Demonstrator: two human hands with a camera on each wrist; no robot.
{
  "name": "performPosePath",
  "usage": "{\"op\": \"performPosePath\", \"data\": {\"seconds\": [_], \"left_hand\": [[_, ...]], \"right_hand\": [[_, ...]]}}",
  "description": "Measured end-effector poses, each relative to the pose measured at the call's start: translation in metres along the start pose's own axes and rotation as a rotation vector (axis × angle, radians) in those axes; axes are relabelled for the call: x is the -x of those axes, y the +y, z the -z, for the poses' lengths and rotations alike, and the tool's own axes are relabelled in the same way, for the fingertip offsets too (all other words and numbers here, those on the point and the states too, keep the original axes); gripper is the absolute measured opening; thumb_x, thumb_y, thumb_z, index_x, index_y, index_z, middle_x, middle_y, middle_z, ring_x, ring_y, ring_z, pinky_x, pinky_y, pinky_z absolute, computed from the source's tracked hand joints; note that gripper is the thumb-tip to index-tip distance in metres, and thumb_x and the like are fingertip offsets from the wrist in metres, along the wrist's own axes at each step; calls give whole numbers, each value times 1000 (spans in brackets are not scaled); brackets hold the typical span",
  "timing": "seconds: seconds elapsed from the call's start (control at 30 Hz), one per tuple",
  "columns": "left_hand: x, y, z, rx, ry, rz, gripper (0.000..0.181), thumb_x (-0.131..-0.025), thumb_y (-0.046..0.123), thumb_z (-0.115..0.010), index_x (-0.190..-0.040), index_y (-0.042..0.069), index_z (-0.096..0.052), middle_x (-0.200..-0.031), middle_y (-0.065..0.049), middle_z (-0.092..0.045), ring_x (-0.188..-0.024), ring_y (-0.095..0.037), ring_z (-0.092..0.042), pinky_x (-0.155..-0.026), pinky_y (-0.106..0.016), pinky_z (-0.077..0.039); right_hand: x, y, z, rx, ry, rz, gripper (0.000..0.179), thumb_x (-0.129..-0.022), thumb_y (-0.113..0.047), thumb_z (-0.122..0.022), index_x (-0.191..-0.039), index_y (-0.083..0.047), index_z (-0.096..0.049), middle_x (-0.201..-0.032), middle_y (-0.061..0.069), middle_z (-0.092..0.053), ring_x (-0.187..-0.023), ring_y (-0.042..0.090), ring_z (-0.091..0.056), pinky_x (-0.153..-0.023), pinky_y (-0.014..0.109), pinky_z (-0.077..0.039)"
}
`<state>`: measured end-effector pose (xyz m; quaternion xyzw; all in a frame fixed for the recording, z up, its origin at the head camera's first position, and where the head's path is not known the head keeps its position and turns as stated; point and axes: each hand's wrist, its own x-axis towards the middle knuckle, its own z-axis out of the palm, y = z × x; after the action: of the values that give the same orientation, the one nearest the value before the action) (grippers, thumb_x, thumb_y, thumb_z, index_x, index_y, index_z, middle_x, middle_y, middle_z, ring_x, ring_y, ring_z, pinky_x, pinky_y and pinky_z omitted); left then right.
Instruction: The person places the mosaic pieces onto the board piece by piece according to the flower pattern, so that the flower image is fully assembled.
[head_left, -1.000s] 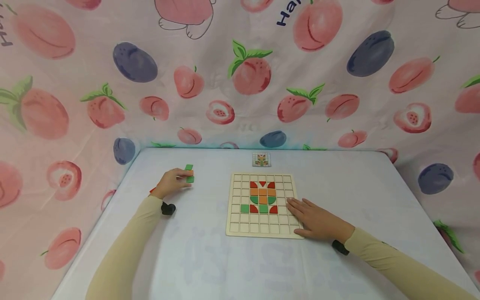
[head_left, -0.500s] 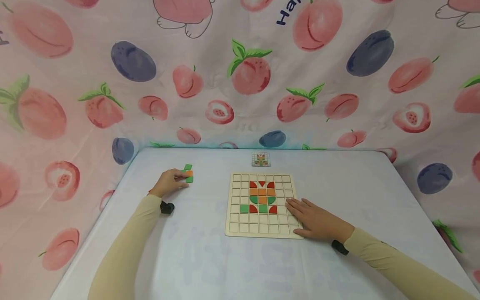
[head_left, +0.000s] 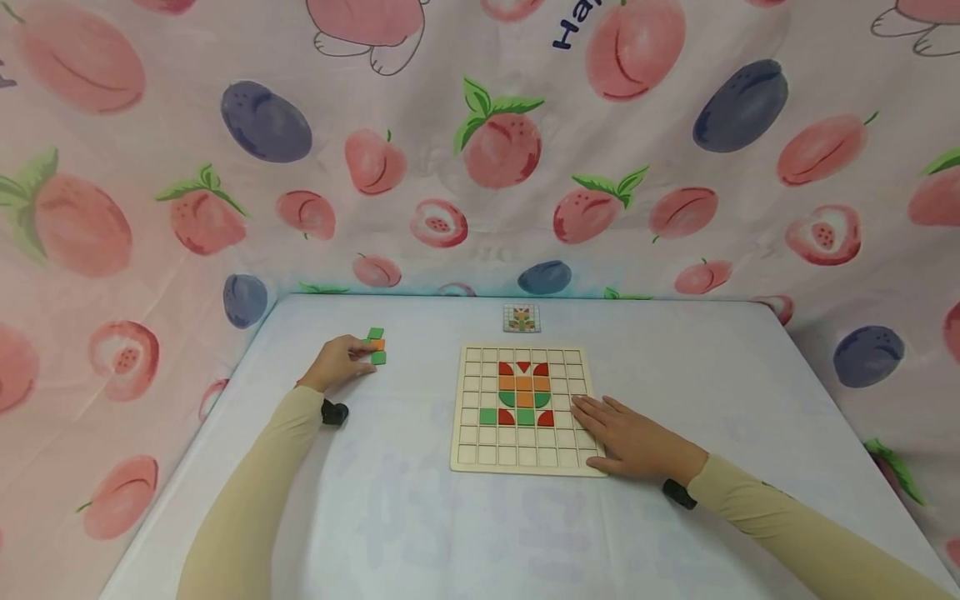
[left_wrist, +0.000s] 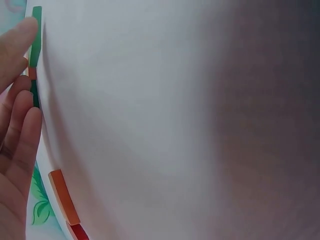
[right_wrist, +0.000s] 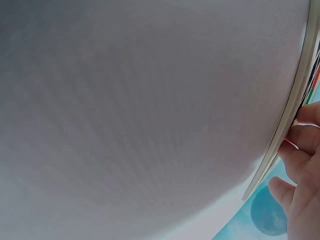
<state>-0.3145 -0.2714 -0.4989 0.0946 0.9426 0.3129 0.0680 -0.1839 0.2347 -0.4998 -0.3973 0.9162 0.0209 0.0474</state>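
At the table's left, my left hand (head_left: 339, 363) reaches over several small flat tiles. Its fingertips touch an orange tile (head_left: 378, 345), with a green tile (head_left: 378, 358) on the near side and another green tile (head_left: 376, 333) beyond. In the left wrist view the thumb (left_wrist: 24, 35) lies against a green tile (left_wrist: 36, 47); whether it grips is unclear. My right hand (head_left: 637, 440) lies flat with its fingers on the right edge of a square wooden grid board (head_left: 480, 457). Red, orange and green tiles (head_left: 523, 384) form a figure on that board.
A small pattern card (head_left: 521, 318) lies behind the board. An orange tile (left_wrist: 64, 197) and a red tile (left_wrist: 79, 232) lie near the left wrist. Behind the white table (head_left: 420, 517) hangs a fruit-print cloth (head_left: 637, 125).
My left hand has drawn back slightly to the left, and its fingers sit lower over the orange and green tiles. The right hand and the board have stayed in place.
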Motion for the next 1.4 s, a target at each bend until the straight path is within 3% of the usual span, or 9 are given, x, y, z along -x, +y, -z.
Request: {"op": "performPosePath", "data": {"seconds": [0.37,0.57,0.87,1.1,1.4], "left_hand": [[1,-1,0,35,-7,-19,36,-79,16,-76,-111,2,-69,-101,-15,-66,-92,-25,-59,-84,-40,-50],[2,4,-3,23,-17,-47,32,-77,16,-78,-106,5,-71,-104,-15,-68,-95,-26,-60,-86,-39,-50],[1,12,-5,21,-73,-71,33,-77,11,-77,-109,4,-70,-108,-15,-67,-99,-25,-61,-91,-40,-49],[-1,11,-1,11,-126,-103,28,-79,6,-74,-106,2,-70,-105,-15,-68,-95,-24,-63,-85,-36,-52],[0,12,-2,5,-142,-77,30,-77,11,-77,-104,4,-70,-103,-11,-67,-92,-20,-60,-84,-34,-51]], "right_hand": [[0,-1,2,8,-3,-1,77,-92,-54,-47,-146,-2,-30,-154,14,-28,-141,28,-29,-113,47,-28],[0,-1,3,6,-3,-2,77,-92,-55,-46,-146,-3,-30,-154,14,-28,-142,28,-28,-113,47,-28],[1,-3,3,15,5,1,76,-93,-55,-45,-146,-2,-31,-153,14,-29,-141,29,-30,-112,48,-29],[1,-1,1,19,45,14,76,-92,-55,-47,-145,-2,-33,-152,14,-32,-139,29,-32,-110,48,-31],[1,-1,0,26,43,14,76,-93,-55,-46,-145,-2,-32,-152,14,-31,-140,29,-32,-111,48,-31]]}}
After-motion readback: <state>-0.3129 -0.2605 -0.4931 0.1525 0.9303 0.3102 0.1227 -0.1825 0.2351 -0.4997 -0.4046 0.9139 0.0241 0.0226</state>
